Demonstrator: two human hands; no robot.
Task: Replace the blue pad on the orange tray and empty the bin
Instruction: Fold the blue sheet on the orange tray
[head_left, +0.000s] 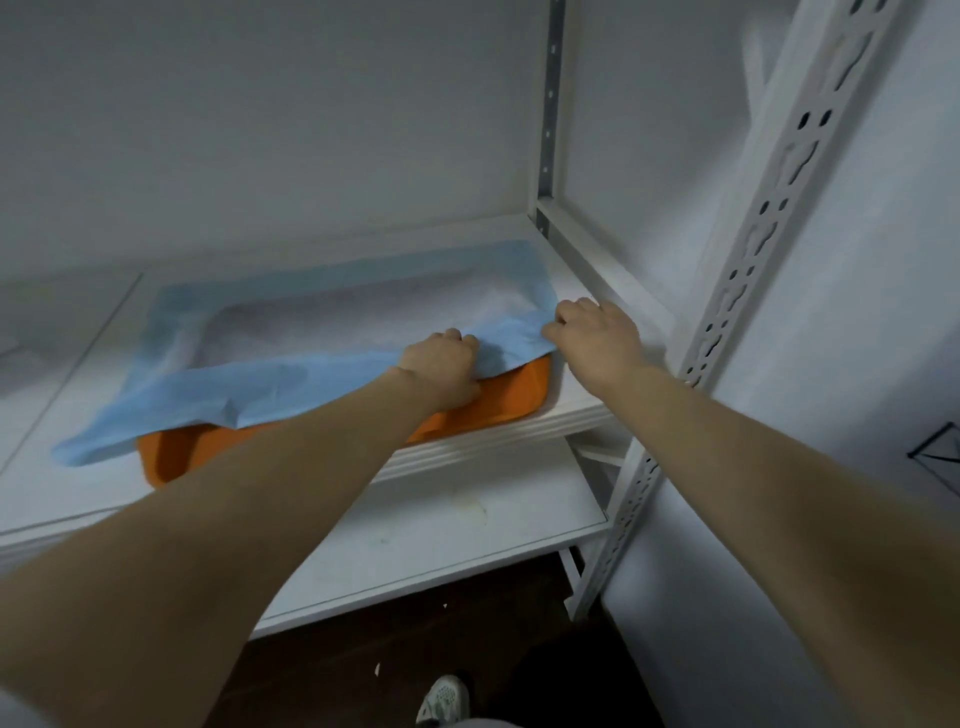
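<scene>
Shelving (467, 540) of white board and perforated uprights (753, 249) is set against pale walls (260, 130) above a dark floor (415, 649), and near the upper shelf's (519, 431) right front corner the orange tray (498, 400) is draped with the blue pad (291, 374), whose near edge is gripped by the left hand (441, 364) and whose right corner is pinched by the right hand (597, 332).

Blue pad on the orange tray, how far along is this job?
Done: a blue pad is draped over the orange tray on the shelf, its edges overhanging. In hand: the left hand and right hand both grip its near right edge. Whether it is going on or coming off, I cannot tell. Left: no bin is in view, so emptying it seems yet to come.
</scene>
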